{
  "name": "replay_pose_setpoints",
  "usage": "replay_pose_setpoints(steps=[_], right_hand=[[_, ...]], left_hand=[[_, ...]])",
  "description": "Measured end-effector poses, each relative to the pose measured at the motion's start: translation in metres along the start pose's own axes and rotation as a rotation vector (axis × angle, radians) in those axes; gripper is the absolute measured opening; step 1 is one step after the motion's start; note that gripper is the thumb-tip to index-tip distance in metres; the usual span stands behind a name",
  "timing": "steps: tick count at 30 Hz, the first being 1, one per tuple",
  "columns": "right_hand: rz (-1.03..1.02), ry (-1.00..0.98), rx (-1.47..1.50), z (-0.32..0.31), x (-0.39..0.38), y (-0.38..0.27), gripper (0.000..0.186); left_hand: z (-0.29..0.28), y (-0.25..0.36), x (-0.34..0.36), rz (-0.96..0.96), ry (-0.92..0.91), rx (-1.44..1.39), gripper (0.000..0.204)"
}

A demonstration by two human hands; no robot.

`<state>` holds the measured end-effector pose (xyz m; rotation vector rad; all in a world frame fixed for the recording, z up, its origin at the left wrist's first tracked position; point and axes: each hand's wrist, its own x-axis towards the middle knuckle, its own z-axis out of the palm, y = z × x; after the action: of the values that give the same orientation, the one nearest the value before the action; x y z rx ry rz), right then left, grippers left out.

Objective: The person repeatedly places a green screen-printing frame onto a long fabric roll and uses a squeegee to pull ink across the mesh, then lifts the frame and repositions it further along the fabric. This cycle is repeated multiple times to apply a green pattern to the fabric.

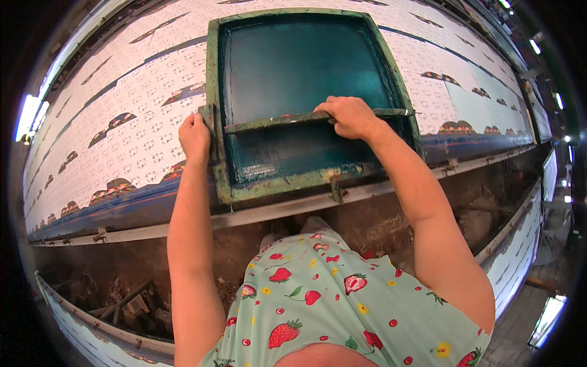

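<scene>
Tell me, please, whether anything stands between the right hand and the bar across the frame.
Nothing visible does: the right hand grips the bar directly; the left hand is off it, at the left of the frame.

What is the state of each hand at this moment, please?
Left hand: closed at the left edge of the green frame, seemingly gripping it.
Right hand: closed, holding the long bar across the frame.
</scene>
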<state>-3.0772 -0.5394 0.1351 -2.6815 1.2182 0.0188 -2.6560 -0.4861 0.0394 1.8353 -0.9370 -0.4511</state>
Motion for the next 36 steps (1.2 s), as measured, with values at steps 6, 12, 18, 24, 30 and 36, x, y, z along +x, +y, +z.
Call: replay_pose_setpoints(steps=[6, 12, 18, 24, 30, 36], right_hand=[[-0.027, 0.061, -0.011, 0.026, -0.075, -0.046, 0.045], [-0.086, 0.195, 0.018, 0.044, -0.112, -0.056, 0.043], [-0.180, 0.275, 0.009, 0.052, -0.121, -0.047, 0.063], [-0.394, 0.365, 0.340, 0.046, -0.150, -0.012, 0.051], [-0.263, 0.654, 0.451, 0.017, -0.186, 0.100, 0.036], [0.078, 0.734, 0.519, 0.037, -0.194, 0.210, 0.052]], left_hand=[[-0.003, 0.010, -0.004, -0.025, -0.027, 0.116, 0.041], [0.002, 0.016, -0.003, 0.023, 0.003, 0.253, 0.044], [0.008, 0.001, 0.009, 0.096, 0.018, 0.309, 0.047], [0.004, -0.015, 0.026, 0.122, 0.029, 0.508, 0.056], [-0.003, 0.008, 0.002, 0.023, 0.163, 0.771, 0.057], [0.009, 0.016, 0.004, 0.014, 0.185, 0.867, 0.058]])
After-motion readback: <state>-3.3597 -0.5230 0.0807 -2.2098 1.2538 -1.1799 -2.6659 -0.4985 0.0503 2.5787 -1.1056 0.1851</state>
